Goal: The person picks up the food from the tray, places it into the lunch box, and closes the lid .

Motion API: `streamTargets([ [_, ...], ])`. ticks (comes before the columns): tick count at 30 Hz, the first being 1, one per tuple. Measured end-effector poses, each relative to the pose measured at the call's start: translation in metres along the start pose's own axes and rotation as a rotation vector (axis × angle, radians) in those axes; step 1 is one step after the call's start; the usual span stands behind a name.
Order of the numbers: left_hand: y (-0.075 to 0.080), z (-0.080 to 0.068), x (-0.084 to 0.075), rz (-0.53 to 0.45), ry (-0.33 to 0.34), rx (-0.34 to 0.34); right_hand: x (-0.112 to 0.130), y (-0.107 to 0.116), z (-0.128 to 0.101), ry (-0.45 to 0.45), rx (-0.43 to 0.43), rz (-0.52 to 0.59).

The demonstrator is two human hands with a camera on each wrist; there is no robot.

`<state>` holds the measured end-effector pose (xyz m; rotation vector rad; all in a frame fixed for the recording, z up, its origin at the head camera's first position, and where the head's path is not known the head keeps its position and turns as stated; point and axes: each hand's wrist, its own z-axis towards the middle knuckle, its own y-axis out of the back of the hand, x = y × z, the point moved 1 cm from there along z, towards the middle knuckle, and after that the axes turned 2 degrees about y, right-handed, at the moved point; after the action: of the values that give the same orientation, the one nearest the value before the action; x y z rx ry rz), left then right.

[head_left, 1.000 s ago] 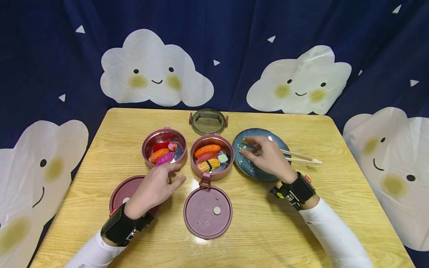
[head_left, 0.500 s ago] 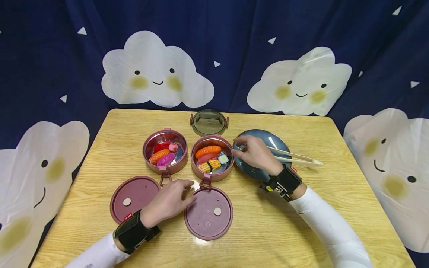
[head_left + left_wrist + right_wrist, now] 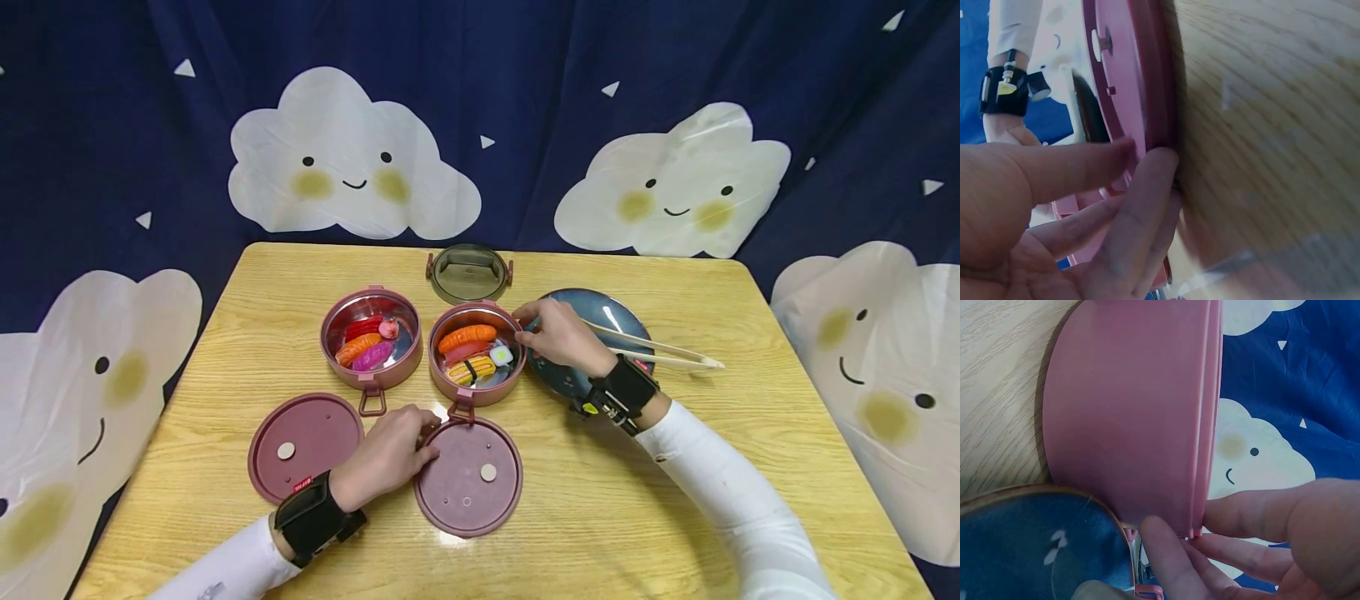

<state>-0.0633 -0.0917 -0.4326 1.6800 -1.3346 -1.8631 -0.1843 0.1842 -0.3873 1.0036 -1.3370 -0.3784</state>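
In the head view, my left hand (image 3: pixel 386 454) pinches the left edge of a round mauve lid (image 3: pixel 468 500) lying on the table. The left wrist view shows the thumb on the lid's face and the fingers (image 3: pixel 1154 187) at its outer edge. My right hand (image 3: pixel 566 337) pinches the right rim of a pink lunch box bowl (image 3: pixel 483 395), thumb at the rim and fingers (image 3: pixel 1172 562) against the outer wall. Toy sushi lies inside: an orange shrimp piece (image 3: pixel 467 337), a yellow one with a black band (image 3: pixel 470 370), a red piece and a white-green roll (image 3: pixel 501 356).
A second pink bowl (image 3: pixel 408 367) with several toy sushi pieces stands left, its mauve lid (image 3: pixel 318 437) in front. Behind is a dark see-through lid with handle (image 3: pixel 468 279). A blue plate (image 3: pixel 592 304) bearing chopsticks (image 3: pixel 678 360) sits under the right forearm's side.
My left hand has moved right and down from beside the left bowl to the middle lid's edge. My right hand has moved left from over the plate to the middle bowl's rim.
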Motion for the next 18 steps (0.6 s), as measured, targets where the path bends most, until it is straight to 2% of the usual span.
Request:
streamTargets([
  [7, -0.0015, 0.0034, 0.0056, -0.002, -0.068, -0.029, 0.0012, -0.0008, 0.0025, -0.027, 0.005, 0.068],
  [18, -0.0017, 0.0023, 0.0074, -0.035, -0.048, -0.049, 0.0008, -0.0037, 0.0043, -0.049, 0.004, 0.120],
])
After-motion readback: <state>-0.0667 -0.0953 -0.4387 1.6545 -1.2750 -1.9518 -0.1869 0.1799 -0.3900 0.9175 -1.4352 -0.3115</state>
